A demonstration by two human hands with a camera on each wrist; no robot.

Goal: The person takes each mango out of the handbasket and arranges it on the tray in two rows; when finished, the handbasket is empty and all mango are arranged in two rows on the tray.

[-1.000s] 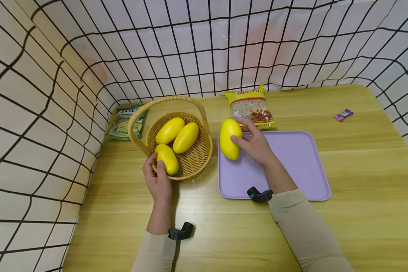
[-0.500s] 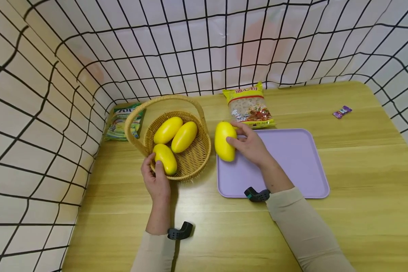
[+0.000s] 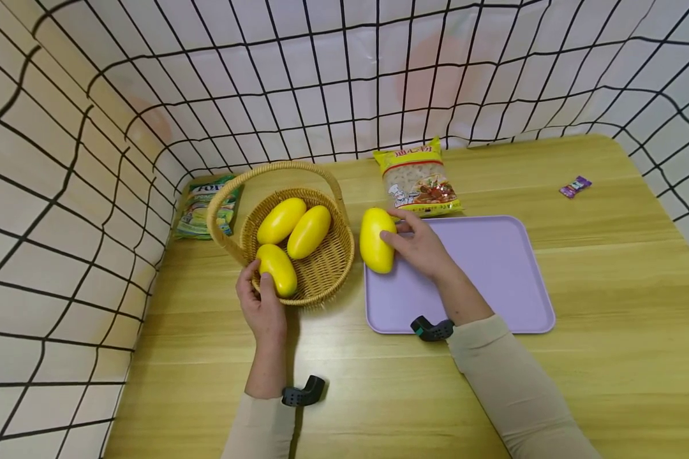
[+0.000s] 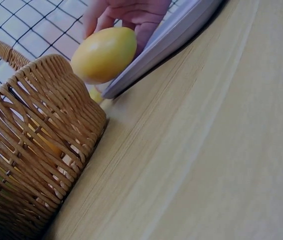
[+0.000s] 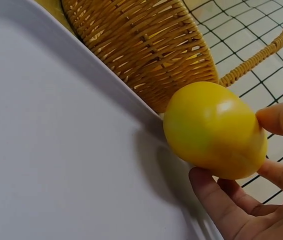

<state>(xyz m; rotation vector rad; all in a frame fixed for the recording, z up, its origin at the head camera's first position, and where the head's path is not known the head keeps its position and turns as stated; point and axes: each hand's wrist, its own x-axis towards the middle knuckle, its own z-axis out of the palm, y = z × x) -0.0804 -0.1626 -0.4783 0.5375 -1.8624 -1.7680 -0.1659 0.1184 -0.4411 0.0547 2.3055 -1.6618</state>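
Note:
In the head view, the wicker basket [image 3: 340, 268] has three yellow mangoes in it. My left hand [image 3: 262, 309] holds the nearest mango [image 3: 277, 271] at the basket's front left rim, thumb on one side and fingers on the other. My right hand [image 3: 422, 248] grips another mango [image 3: 377, 241] between thumb and fingers, raised over the left edge of the lilac tray [image 3: 482, 274]. That mango [image 5: 214, 130] casts a shadow on the tray in the right wrist view. In the left wrist view, the basket [image 4: 36, 140] hides most of my left hand.
Behind the tray lies a yellow bag of pasta [image 3: 419, 178]. A green packet [image 3: 207, 207] sits behind the basket on the left, and a small purple wrapped sweet [image 3: 575, 187] at the far right. Grid-patterned cloth [image 3: 321, 83] borders the wooden table [image 3: 367, 395].
The mango in my right hand has moved slightly left, from over the tray to its left edge near the basket. My left hand keeps its hold at the basket rim.

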